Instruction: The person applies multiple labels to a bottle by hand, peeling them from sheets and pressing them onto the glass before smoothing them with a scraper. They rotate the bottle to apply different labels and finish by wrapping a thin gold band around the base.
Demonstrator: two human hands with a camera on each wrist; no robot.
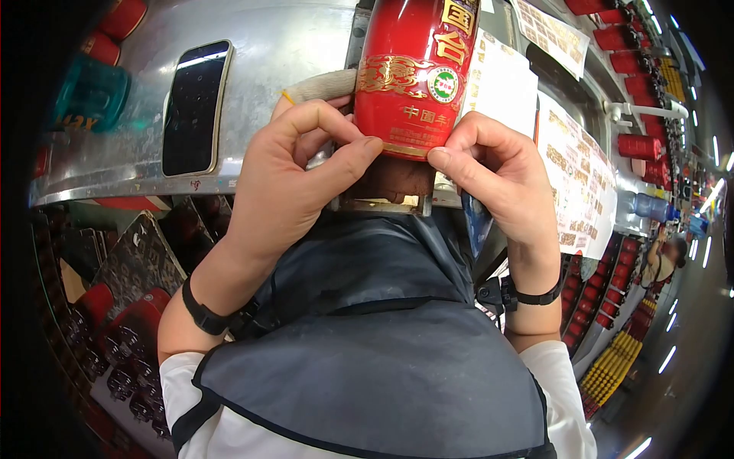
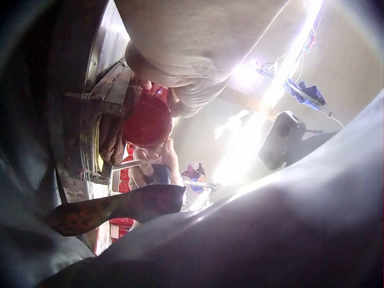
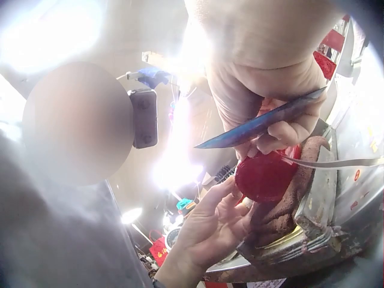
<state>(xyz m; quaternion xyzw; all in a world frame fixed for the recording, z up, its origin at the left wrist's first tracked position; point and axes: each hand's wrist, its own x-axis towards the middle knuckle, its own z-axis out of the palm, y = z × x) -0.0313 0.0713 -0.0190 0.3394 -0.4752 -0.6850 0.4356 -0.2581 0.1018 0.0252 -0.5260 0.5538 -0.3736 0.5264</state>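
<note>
A glossy red liquor bottle with gold lettering and a round green-and-white seal lies with its flat base toward the apron. My left hand pinches at the left of its gold-edged bottom rim, thumb and index tips together. At the right of the same rim, my right hand grips with bent thumb and index finger. A brown padded rest supports the bottle's bottom end. Beneath the right hand hangs a blue blade-shaped strip, overlapping that hand in the right wrist view; I cannot tell whether the hand holds it.
A phone lies on the metal table left of the bottle, with a teal container beyond. A beige cloth roll touches the bottle's left side. Printed sheets lie right; red bottles stand below left.
</note>
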